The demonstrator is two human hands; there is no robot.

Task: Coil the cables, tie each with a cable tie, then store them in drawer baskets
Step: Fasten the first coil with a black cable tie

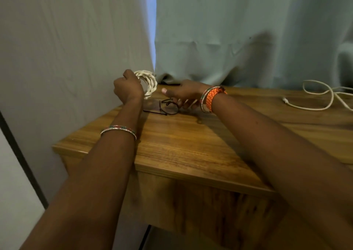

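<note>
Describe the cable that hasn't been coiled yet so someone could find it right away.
On the wooden table in front of the pale green curtain, look to the far right edge. The loose white cable sprawls there in open loops, unlike the tightly wound white cable coil held in the left hand.

A dim room, lit mostly by a narrow strip of pale blue daylight showing through the gap between two curtains (229,30). The wooden table (191,144) catches a soft warm sheen along its front edge, while the forearms cast long, soft-edged shadows across its top. A broad shadow falls on the right curtain. The wide lens bends the picture's edges, and everything looks slightly soft and grainy.
</note>
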